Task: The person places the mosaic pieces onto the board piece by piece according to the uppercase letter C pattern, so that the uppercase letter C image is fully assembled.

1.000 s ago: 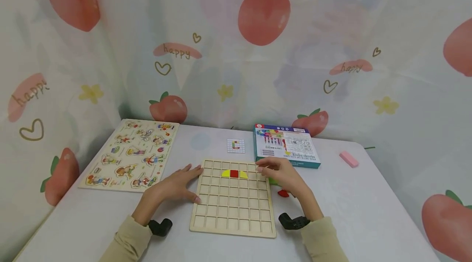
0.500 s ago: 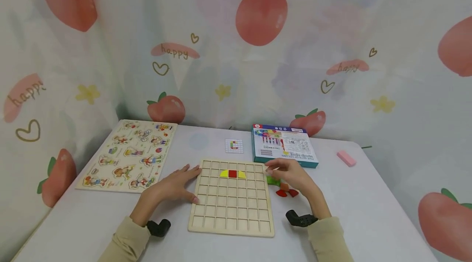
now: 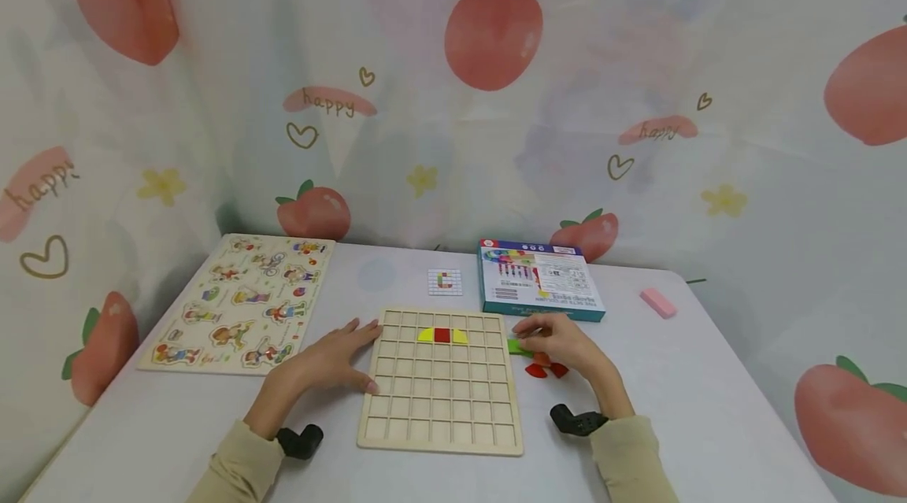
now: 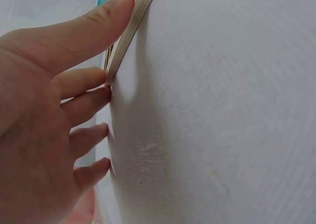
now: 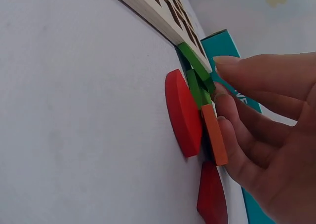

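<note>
A pale wooden grid board (image 3: 441,388) lies in the middle of the table. In its second row sit a red square (image 3: 442,335) between two yellow rounded pieces (image 3: 460,336). My left hand (image 3: 322,361) rests at the board's left edge, thumb and index fingertip against it, fingers spread. Beyond the right edge, my right hand (image 3: 567,344) hovers over small loose pieces, fingers lightly bent. In the right wrist view its fingertips are right at the green pieces (image 5: 196,66); no piece shows between thumb and fingers. Close by lie an orange piece (image 5: 214,134) and red rounded pieces (image 5: 182,113).
Behind the board lies a small pattern card (image 3: 445,282), with a boxed toy set (image 3: 542,282) to its right. A pink block (image 3: 659,303) sits farther right. At the left lies a picture puzzle board (image 3: 237,302). A printed curtain (image 3: 397,133) surrounds the table.
My right hand has moved from the board's upper right edge rightward to the loose green pieces, and the orange and red pieces have come into sight. The left hand stays at the board.
</note>
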`<state>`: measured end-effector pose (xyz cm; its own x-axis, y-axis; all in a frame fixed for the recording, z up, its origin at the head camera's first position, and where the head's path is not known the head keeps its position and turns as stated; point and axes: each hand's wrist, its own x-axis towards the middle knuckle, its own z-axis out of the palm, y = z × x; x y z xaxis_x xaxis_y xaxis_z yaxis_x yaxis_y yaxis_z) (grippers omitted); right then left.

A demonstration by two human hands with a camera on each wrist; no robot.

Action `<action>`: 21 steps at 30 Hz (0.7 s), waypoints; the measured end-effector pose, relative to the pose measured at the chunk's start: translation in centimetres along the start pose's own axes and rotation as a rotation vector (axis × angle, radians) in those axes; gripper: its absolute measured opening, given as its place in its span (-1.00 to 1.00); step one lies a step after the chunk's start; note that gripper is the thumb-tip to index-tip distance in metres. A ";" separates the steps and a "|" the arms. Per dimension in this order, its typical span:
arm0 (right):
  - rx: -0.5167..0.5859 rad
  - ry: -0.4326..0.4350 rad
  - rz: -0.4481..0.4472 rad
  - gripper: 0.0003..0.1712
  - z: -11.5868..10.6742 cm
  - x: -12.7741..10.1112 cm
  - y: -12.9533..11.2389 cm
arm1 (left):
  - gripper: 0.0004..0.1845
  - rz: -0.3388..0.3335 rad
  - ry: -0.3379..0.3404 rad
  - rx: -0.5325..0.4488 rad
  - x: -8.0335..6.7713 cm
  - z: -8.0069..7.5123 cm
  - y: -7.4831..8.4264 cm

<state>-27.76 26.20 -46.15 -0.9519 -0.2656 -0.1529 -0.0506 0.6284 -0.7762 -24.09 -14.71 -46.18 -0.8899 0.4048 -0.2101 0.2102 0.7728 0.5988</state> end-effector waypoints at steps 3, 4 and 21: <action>-0.064 0.000 -0.002 -0.67 0.2 0.0 -0.1 | 0.05 0.006 0.001 0.008 0.0 0.0 0.2; -0.079 0.000 0.002 -0.66 0.2 -0.1 -0.3 | 0.05 0.008 0.002 0.009 0.0 0.0 0.2; -0.188 0.037 0.067 -0.72 1.2 -0.1 -1.3 | 0.07 0.061 0.019 0.001 0.1 0.0 -0.3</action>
<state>-27.21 24.54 -45.84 -0.9654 -0.1939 -0.1746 -0.0394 0.7700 -0.6369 -24.26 -14.89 -46.32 -0.8829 0.4421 -0.1585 0.2649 0.7474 0.6093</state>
